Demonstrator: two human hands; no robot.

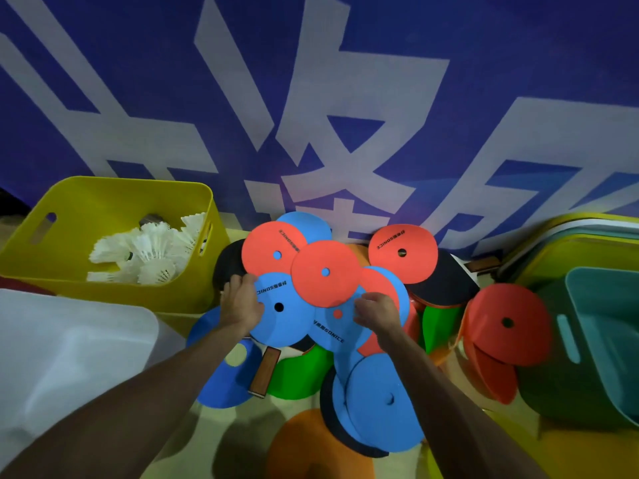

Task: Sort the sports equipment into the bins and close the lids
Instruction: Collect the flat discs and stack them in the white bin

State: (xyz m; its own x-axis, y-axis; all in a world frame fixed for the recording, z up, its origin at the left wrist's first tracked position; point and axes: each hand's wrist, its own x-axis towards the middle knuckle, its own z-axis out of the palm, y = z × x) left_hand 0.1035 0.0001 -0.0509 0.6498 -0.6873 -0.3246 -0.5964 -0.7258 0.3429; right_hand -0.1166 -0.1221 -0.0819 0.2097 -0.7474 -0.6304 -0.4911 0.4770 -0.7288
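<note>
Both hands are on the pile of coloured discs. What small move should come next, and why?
Probably slide the loose discs together into one stack. The left hand grips the edge of a blue disc, the right hand rests on overlapping discs beside it, and red discs lie fanned out above. The yellow bin holds shuttlecocks, so discs likely go elsewhere.

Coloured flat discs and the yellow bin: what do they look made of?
The discs: likely thin foam or rubber, matte; flat colour, no glare, punched centre holes. The yellow bin: moulded plastic, slight sheen; rounded rim, cut-out handle slots.
</note>
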